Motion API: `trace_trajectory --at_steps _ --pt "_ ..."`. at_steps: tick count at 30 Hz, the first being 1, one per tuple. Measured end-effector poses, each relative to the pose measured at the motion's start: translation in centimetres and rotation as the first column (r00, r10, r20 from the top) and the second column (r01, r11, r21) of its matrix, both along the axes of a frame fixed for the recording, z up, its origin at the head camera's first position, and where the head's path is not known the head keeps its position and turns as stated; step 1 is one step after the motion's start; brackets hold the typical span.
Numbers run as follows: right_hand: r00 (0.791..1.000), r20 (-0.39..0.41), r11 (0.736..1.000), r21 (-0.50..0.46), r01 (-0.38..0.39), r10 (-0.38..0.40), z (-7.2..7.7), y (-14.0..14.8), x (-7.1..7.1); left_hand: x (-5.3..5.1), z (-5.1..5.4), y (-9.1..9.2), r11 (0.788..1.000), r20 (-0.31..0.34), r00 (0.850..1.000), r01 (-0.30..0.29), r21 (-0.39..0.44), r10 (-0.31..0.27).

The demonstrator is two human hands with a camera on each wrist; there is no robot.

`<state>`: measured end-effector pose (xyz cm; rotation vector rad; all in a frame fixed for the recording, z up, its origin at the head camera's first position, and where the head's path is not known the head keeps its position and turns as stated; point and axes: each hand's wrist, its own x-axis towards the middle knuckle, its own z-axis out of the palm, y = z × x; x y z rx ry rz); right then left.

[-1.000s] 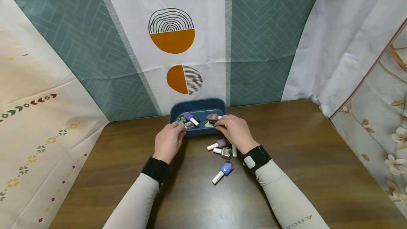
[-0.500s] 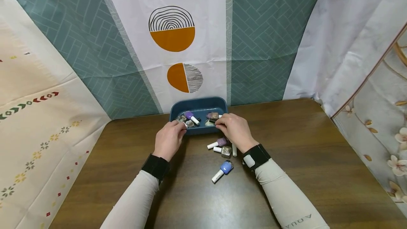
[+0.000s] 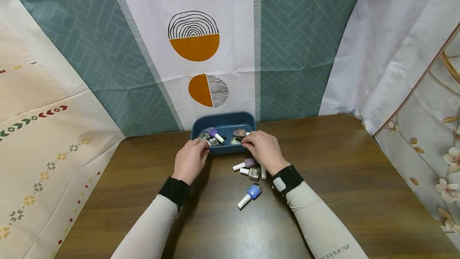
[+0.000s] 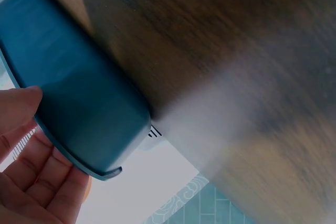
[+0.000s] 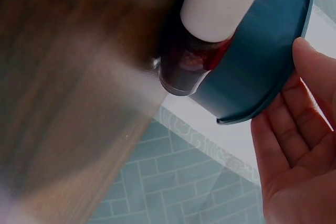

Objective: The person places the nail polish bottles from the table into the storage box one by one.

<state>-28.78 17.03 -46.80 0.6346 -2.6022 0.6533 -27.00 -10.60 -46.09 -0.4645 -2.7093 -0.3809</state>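
In the head view, a dark blue tray (image 3: 227, 150) stands at the table's back edge with several nail polish bottles lying inside, among them a purple one (image 3: 212, 132). My left hand (image 3: 189, 160) grips the tray's front rim near its left corner, thumb against the outer wall (image 4: 89, 87) in the left wrist view. Near the right corner my right hand (image 3: 265, 150) pinches the same rim; the right wrist view has its thumb (image 5: 310, 59) on the outside. Just before the tray lie a mauve bottle (image 3: 249, 162), a glittery bottle (image 3: 254, 174) and a white-capped bottle (image 3: 263, 172) partly hidden by my right hand.
A blue nail polish bottle (image 3: 254, 191) lies closer to me on the brown wooden table (image 3: 143, 195). Patterned cloth (image 3: 294, 51) hangs right behind the tray, and more cloth (image 3: 406, 91) hangs along the right side. The right wrist view shows a dark red bottle (image 5: 189, 64) close up.
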Motion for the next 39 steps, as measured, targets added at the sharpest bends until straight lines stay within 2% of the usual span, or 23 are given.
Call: trace_trajectory --at_steps 7,19,28,35,39 --pt "1.000 -0.004 1.000 -0.005 -0.003 0.003 0.0 0.1 0.0 0.2 0.0 0.0 1.000 0.053 0.999 -0.013 -0.003 0.013" --pt "1.000 0.016 1.000 -0.021 -0.007 0.007 0.0 0.0 0.1 1.0 -0.2 -0.2 1.000 0.081 0.997 -0.013 -0.013 0.014" --pt "1.000 0.010 1.000 -0.013 -0.006 0.006 0.0 0.0 0.0 2.3 -0.2 -0.8 0.999 0.025 0.999 0.031 -0.023 -0.030" --pt "1.000 0.007 1.000 -0.015 0.001 -0.001 0.0 0.0 0.1 3.6 0.1 -0.3 0.999 0.025 0.999 0.041 -0.023 -0.040" --pt "1.000 0.009 1.000 -0.017 0.002 -0.002 0.0 0.0 0.1 4.7 0.0 0.2 0.997 0.014 0.998 0.067 -0.024 -0.067"
